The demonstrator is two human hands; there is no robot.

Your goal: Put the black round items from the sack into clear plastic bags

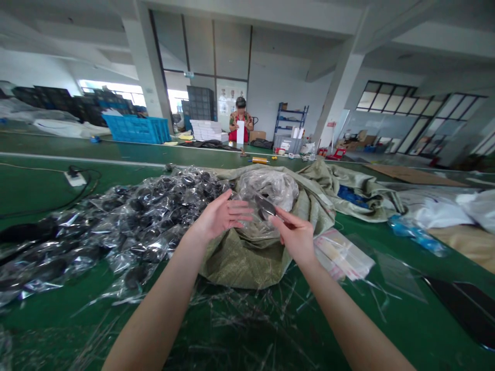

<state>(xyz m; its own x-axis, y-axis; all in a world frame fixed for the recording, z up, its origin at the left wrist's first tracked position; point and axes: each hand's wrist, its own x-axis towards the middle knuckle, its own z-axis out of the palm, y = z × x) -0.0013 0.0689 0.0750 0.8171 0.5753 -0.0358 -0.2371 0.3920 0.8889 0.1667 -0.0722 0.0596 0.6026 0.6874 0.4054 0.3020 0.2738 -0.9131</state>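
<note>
My right hand (297, 231) pinches a small dark, rounded item (265, 207) whose exact kind I cannot make out. Just to its left, my left hand (221, 215) has its fingers stretched out and slightly blurred, holding nothing. Both hands are over an olive woven sack (247, 260) with its mouth rolled down. Crumpled clear plastic (276, 185) fills the sack's opening. Left of the sack spreads a large heap of dark items in clear bags (154, 206). Flat clear plastic bags (344, 255) lie right of the sack.
Plastic scraps litter the green table (240, 335) in front. A dark phone-like slab (464, 309) lies at right, and a power strip (75, 178) with cables at left. Behind are a second sack (359, 193), a blue crate (135, 129) and a person (240, 123) holding a white box.
</note>
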